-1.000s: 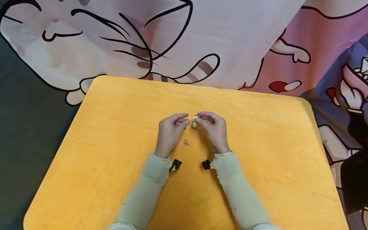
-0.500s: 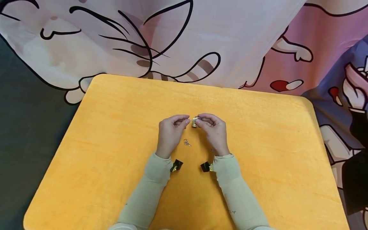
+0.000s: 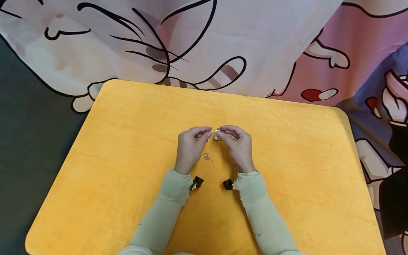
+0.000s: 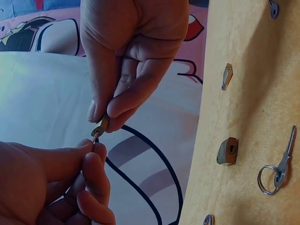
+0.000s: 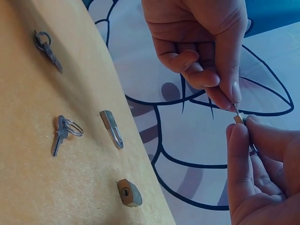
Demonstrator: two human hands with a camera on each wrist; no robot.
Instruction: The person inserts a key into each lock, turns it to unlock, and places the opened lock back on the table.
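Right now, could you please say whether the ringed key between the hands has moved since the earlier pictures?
No; in the head view, the key shows no visible shift against the table's edge.

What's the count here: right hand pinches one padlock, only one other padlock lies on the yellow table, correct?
Count's off: two other padlocks lie on the yellow table, not one. The right wrist view shows both, the upper padlock and the lower padlock. The right hand does pinch one, the held padlock.
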